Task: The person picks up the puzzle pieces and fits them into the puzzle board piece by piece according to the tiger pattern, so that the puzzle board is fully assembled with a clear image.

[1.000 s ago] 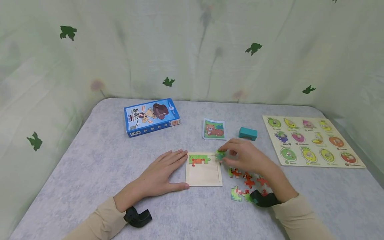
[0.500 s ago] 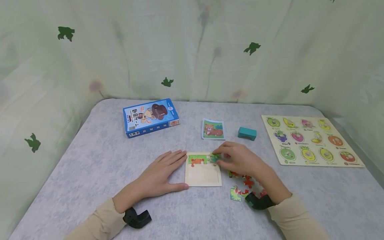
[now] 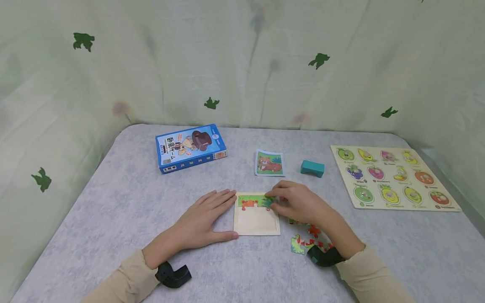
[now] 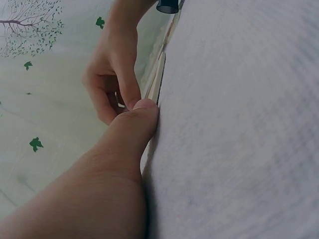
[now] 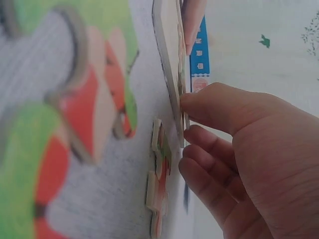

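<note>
A square wooden puzzle tray (image 3: 257, 224) lies in front of the person in the head view. Joined green and orange pieces (image 3: 248, 203) sit along its top left. My left hand (image 3: 202, 219) rests flat on the table, its fingertips and thumb against the tray's left edge. Thumb and fingers of my right hand (image 3: 299, 203) pinch a green puzzle piece (image 3: 267, 202) at the tray's top right corner, up against the joined pieces. In the left wrist view the left thumb (image 4: 144, 112) presses the tray's side. Fingers partly hide the held piece.
Loose puzzle pieces (image 3: 297, 245) lie right of the tray, partly under the right forearm. Behind are a blue game box (image 3: 189, 147), a bear picture card (image 3: 270, 163) and a teal block (image 3: 312, 168). A fruit puzzle board (image 3: 394, 179) lies at the right.
My right hand has moved left with the green piece, from the tray's right rim into its top right corner, beside the joined pieces. The left hand has stayed in place.
</note>
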`<state>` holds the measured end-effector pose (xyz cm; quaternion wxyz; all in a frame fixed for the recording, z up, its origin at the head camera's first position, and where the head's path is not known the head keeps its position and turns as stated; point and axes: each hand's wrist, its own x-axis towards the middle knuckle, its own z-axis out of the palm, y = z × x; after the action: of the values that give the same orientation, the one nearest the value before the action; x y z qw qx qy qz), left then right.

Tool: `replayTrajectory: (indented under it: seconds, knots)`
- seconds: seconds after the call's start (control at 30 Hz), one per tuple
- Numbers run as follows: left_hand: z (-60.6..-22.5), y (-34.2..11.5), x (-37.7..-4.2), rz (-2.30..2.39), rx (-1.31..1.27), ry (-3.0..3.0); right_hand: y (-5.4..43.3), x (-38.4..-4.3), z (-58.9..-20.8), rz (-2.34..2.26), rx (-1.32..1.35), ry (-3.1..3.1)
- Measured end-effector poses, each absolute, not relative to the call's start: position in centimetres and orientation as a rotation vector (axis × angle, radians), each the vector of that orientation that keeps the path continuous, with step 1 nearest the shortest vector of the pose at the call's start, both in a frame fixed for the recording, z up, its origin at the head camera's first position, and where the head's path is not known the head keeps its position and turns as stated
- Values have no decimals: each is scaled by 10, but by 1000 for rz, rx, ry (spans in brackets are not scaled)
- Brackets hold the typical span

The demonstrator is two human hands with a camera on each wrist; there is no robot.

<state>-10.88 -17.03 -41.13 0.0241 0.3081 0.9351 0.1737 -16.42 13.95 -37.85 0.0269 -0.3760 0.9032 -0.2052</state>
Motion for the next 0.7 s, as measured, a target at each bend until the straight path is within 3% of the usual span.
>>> replayTrajectory:
  seconds: [0.7]
  knots:
    - [-411,-170,-108,556,959,2899,136,-163,-382,-659,-1113,2800]
